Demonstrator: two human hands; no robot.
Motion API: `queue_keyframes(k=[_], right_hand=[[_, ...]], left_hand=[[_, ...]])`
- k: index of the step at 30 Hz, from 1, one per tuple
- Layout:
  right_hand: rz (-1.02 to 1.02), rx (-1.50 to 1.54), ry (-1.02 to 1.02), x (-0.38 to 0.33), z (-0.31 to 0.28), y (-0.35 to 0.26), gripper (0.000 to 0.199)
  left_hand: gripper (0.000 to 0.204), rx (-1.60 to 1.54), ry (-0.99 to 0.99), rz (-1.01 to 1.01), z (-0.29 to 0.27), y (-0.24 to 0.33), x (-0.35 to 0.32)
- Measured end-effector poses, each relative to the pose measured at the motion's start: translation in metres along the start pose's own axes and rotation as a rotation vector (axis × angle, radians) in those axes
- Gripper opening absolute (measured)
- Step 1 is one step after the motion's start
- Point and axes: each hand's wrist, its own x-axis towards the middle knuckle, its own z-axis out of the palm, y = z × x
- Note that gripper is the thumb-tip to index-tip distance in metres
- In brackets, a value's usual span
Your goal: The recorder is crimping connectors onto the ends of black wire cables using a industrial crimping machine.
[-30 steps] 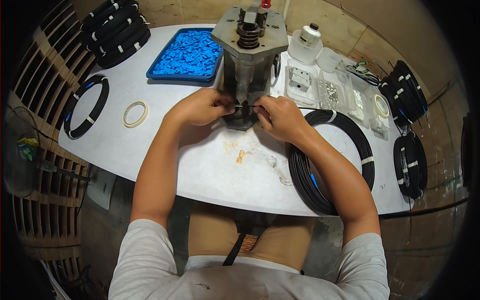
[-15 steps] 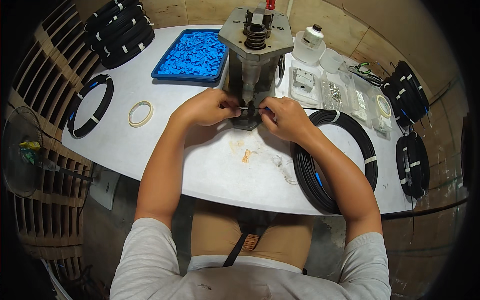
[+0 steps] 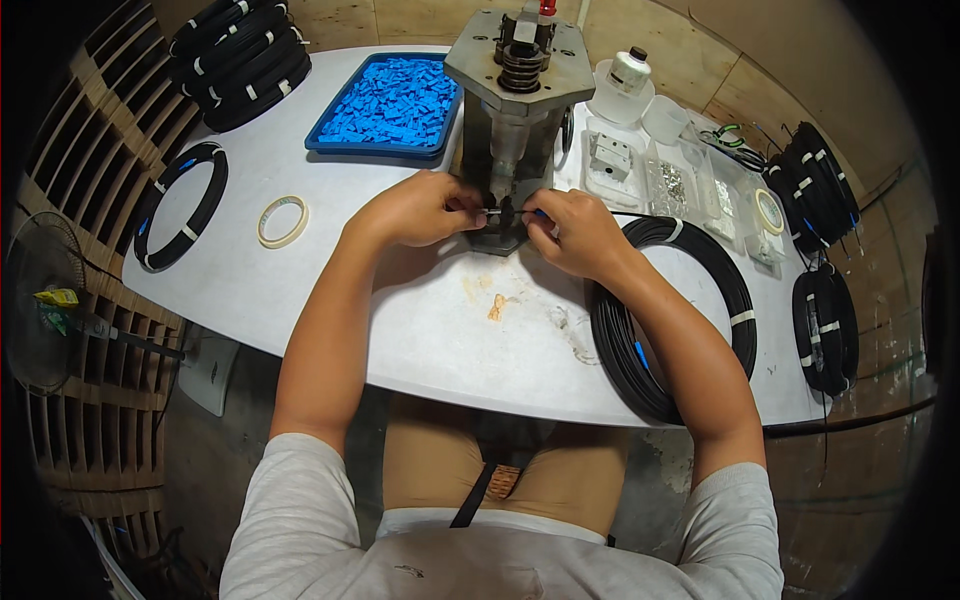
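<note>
A grey metal bench press [image 3: 518, 75] stands at the far middle of the table, and both hands meet at its lower jaws. From the left, my left hand [image 3: 425, 208] pinches a small silvery piece [image 3: 491, 212], its exact kind too small to make out. On the other side my right hand [image 3: 580, 228] is closed on the end of a black cable [image 3: 627, 213], with a bit of blue at the fingertips. That cable leads back toward a large black cable coil [image 3: 738, 290] lying beneath my right forearm. Where the two pieces meet between the jaws is partly hidden.
A blue tray [image 3: 318, 148] of small blue plastic parts lies left of the press. Nearby are a tape roll [image 3: 283, 222] and a smaller cable coil [image 3: 205, 205]. Rightward stand a white bottle [image 3: 630, 72] and clear boxes [image 3: 668, 190] of small parts. Stacked coils [image 3: 240, 70] flank the table.
The whole view has shifted slightly. Both hands keep their grips at the press jaws, with hardly any movement against it.
</note>
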Motion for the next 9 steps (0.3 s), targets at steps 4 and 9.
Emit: queue_keyframes(k=[4,9], right_hand=[[0.005,0.010,-0.006,-0.0012,0.0007,0.0025,0.017],[-0.061,0.030,0.038,-0.0018,0.0016,0.0045,0.018]], left_hand=[[0.030,0.009,0.005,0.008,0.0001,-0.0010,0.0004],[0.031,0.025,-0.010,-0.010,-0.0015,0.0021,-0.0011]])
